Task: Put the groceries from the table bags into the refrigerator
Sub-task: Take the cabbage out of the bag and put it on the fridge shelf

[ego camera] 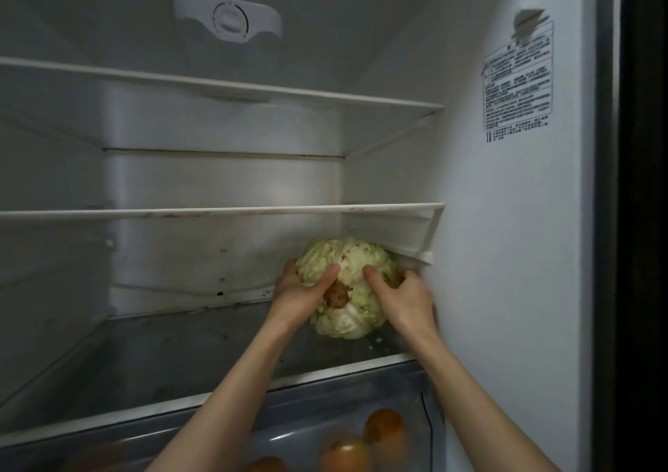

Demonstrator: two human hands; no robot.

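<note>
Both your hands, left (302,292) and right (406,299), clasp the cabbage (347,287) on the lowest shelf (180,356); next, let go.

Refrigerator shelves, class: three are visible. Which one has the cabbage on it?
The lowest shelf, directly above the drawer of orange fruit; both hands grip the cabbage there. The upper two are bare.

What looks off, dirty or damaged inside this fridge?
Dark specks and crumbs dot the back wall and the bottom shelf. The sticker on the right wall is torn at its top. The cabbage that both hands hold has a browned stem.
</note>
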